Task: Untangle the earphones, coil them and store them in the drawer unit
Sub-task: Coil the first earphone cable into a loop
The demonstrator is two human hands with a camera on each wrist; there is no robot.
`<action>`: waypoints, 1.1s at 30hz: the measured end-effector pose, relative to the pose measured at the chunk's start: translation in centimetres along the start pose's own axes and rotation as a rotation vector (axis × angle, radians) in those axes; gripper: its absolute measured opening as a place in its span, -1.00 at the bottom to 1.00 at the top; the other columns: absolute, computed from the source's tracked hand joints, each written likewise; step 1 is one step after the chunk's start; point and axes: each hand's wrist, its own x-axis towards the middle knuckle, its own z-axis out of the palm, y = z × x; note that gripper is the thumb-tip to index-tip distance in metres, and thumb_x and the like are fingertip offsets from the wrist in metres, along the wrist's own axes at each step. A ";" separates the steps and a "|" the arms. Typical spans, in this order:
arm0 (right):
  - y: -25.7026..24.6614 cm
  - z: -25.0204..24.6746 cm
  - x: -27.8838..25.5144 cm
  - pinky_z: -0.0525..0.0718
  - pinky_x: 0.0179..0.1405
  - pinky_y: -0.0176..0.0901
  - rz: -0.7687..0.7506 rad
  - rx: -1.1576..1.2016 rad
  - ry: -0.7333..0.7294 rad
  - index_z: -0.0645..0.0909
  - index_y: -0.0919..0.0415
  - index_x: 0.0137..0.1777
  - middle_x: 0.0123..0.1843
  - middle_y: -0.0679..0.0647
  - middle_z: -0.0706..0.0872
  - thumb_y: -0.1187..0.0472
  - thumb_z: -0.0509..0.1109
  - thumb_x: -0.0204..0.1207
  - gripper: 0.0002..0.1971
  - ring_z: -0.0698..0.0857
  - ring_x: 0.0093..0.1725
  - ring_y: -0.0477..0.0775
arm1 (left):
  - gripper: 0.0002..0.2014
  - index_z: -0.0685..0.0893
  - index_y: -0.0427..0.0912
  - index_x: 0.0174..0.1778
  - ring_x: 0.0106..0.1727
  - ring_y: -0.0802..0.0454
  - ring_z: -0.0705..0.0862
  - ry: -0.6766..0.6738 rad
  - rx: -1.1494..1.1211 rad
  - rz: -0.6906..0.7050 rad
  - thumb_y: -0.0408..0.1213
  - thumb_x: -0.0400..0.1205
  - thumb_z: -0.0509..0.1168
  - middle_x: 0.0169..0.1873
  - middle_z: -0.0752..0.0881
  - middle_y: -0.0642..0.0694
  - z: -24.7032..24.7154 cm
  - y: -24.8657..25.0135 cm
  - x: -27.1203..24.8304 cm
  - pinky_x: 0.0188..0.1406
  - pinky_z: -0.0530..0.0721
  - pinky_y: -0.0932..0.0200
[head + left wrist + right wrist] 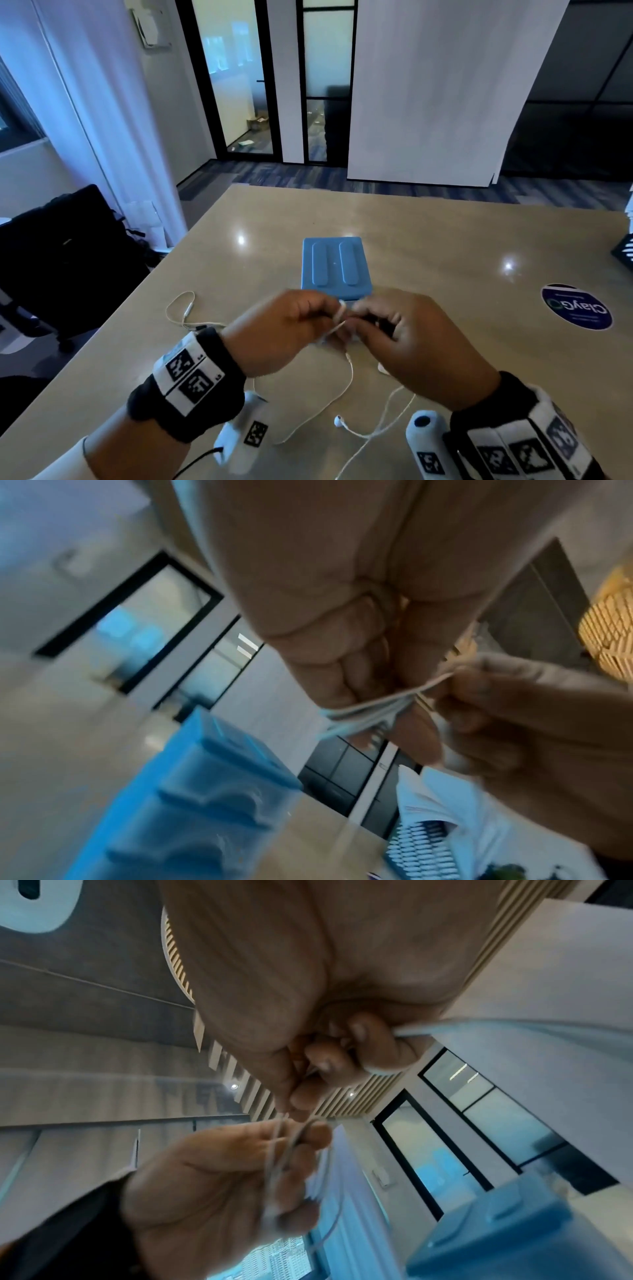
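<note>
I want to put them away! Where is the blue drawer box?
In the head view, the blue drawer unit stands mid-table, just beyond both hands.

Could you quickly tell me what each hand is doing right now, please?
Left hand: fingers curled, pinching the white earphone cable.
Right hand: fingers curled, pinching the same cable beside it.

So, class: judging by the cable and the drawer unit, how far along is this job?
Nothing finished yet. In hand: the left hand and right hand pinch the earphone cable together above the table, working the tangle; loose loops trail. Left: coiling, then storing in the blue drawer unit.
</note>
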 end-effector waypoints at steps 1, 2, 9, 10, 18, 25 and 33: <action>0.3 -0.5 0.2 0.67 -0.19 -0.12 0.001 -0.005 0.029 0.79 -0.03 -0.14 -0.26 -0.15 0.78 0.12 0.50 0.55 -0.93 0.74 -0.20 -0.10 | -0.80 0.74 -0.30 0.04 -0.12 -0.06 0.78 -0.067 -0.106 -0.036 -0.36 0.62 0.24 -0.15 0.83 -0.16 0.4 0.0 -0.2 0.00 0.69 0.11; 0.5 -0.7 0.3 0.68 -0.18 -0.08 0.001 -0.012 0.056 0.79 -0.04 -0.15 -0.26 -0.15 0.78 0.15 0.53 0.55 -0.93 0.75 -0.19 -0.07 | -0.78 0.73 -0.35 0.05 -0.16 -0.08 0.77 -0.095 -0.246 -0.070 -0.38 0.62 0.22 -0.16 0.81 -0.21 0.7 0.1 -0.4 -0.02 0.70 0.10; 2.5 0.7 0.2 0.68 -0.01 -0.33 0.107 0.111 0.253 0.87 -0.06 -0.01 -0.11 -0.20 0.87 0.27 0.58 0.55 -0.83 0.81 -0.01 -0.15 | -0.77 0.73 -0.38 0.08 -0.30 -0.04 0.67 -0.147 -0.597 -0.124 -0.37 0.66 0.22 -0.28 0.71 -0.21 0.6 0.9 -0.5 0.05 0.59 -0.05; 2.6 1.2 0.1 0.66 -0.01 -0.40 0.157 0.157 0.245 0.87 -0.08 0.01 -0.09 -0.27 0.87 0.27 0.56 0.57 -0.80 0.81 -0.01 -0.22 | -0.78 0.74 -0.37 0.07 -0.31 -0.01 0.69 -0.117 -0.690 -0.117 -0.38 0.67 0.21 -0.29 0.71 -0.19 0.6 1.2 -0.4 0.12 0.57 -0.11; 1.2 4.3 -1.2 0.53 -0.18 -0.49 0.166 0.083 -0.120 0.76 -0.07 0.11 -0.37 -0.23 0.68 0.11 0.31 0.74 -0.82 0.69 -0.25 -0.24 | -0.72 0.66 -0.38 0.24 0.05 -0.09 0.83 0.408 -0.760 0.052 -0.52 0.74 0.08 0.01 0.83 -0.25 -0.3 1.9 1.5 0.20 0.75 0.08; 0.0 0.1 0.1 0.51 -0.30 -0.35 0.038 -0.061 -0.033 0.72 -0.02 -0.16 -0.36 -0.22 0.68 0.09 0.46 0.60 -0.90 0.67 -0.27 -0.18 | -0.79 0.71 -0.49 0.02 -0.22 -0.07 0.74 0.095 -0.222 -0.185 -0.52 0.73 0.16 -0.23 0.77 -0.27 1.8 0.7 0.6 -0.16 0.70 0.21; 2.0 0.1 0.3 0.66 -0.14 -0.37 0.175 0.201 0.236 0.85 -0.04 -0.11 -0.17 -0.16 0.87 0.23 0.57 0.55 -0.88 0.80 -0.14 -0.10 | -0.73 0.73 -0.40 -0.05 -0.45 0.01 0.63 -0.104 -0.798 -0.197 -0.30 0.69 0.18 -0.44 0.66 -0.18 0.4 2.0 -0.5 -0.04 0.71 0.01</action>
